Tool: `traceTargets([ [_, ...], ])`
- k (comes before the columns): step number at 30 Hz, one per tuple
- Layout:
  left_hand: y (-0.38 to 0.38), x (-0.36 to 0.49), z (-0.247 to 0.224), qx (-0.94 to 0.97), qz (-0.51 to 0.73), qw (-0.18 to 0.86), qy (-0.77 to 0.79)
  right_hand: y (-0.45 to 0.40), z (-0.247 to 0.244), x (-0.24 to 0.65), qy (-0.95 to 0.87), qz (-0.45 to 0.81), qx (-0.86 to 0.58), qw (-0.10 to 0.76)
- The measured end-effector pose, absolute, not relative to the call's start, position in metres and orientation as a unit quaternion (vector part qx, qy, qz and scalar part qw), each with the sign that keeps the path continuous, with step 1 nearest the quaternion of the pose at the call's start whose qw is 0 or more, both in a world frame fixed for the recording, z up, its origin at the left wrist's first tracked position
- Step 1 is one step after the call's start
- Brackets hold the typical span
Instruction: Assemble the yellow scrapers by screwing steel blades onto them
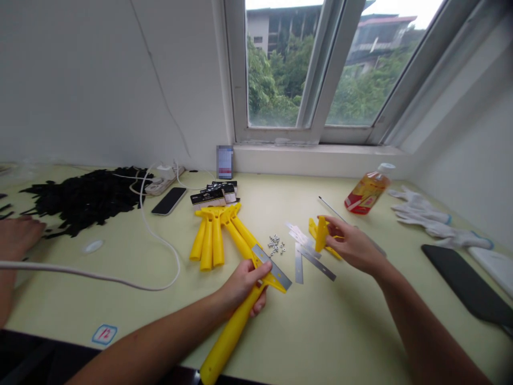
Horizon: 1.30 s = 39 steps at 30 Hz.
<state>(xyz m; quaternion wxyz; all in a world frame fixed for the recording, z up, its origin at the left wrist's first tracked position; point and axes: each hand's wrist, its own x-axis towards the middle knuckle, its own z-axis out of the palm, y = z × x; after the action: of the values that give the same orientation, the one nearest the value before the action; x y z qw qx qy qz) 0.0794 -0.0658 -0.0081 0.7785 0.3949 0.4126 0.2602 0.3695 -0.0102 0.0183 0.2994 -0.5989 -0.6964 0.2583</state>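
My left hand (249, 278) is closed around a yellow scraper (230, 339), its long handle slanting down toward the table's front edge. A flat metal blade (276, 271) lies across the scraper's head, with my thumb on it. Between the fingertips of my right hand (350, 243) is a small yellow plastic piece (321, 233), held upright. More yellow pieces (333, 252) lie under and beside that hand. Several loose blades (316, 264) are spread between my hands, and a cluster of small metal nuts (274, 244) sits left of them. Yellow scraper handles (207, 240) are grouped farther left.
A black heap of strips (92, 195), a phone (169, 201), a power strip (164, 182) and a white cable (176, 267) occupy the left. Another person's hand (20, 235) reaches in there. On the right are a bottle (366, 190), white gloves (428, 216) and a dark flat object (460, 280).
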Motion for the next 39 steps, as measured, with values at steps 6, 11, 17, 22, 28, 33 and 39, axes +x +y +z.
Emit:
traceTargets([
  [6,-0.065,0.08,-0.013,0.399,0.249,0.782,0.409,-0.025,0.037,0.35,-0.635,0.437,-0.517,0.372],
  [11,-0.066,0.079,-0.014,0.406,0.229,0.795,0.388,-0.041,0.037,0.325,-0.626,0.478,-0.485,0.38],
  [17,-0.067,0.077,-0.011,0.373,0.251,0.812,0.373,-0.043,0.022,0.309,-0.622,0.486,-0.495,0.364],
  [22,-0.066,0.077,-0.011,0.396,0.242,0.801,0.378,-0.041,0.013,0.314,-0.577,0.51,-0.512,0.38],
  [28,-0.066,0.077,-0.015,0.39,0.242,0.804,0.379,-0.046,0.013,0.309,-0.555,0.57,-0.457,0.397],
  [33,-0.066,0.077,-0.019,0.377,0.247,0.818,0.358,-0.048,0.019,0.307,-0.579,0.545,-0.486,0.362],
  [39,-0.067,0.076,-0.019,0.366,0.249,0.829,0.343,-0.052,0.021,0.301,-0.609,0.534,-0.478,0.339],
])
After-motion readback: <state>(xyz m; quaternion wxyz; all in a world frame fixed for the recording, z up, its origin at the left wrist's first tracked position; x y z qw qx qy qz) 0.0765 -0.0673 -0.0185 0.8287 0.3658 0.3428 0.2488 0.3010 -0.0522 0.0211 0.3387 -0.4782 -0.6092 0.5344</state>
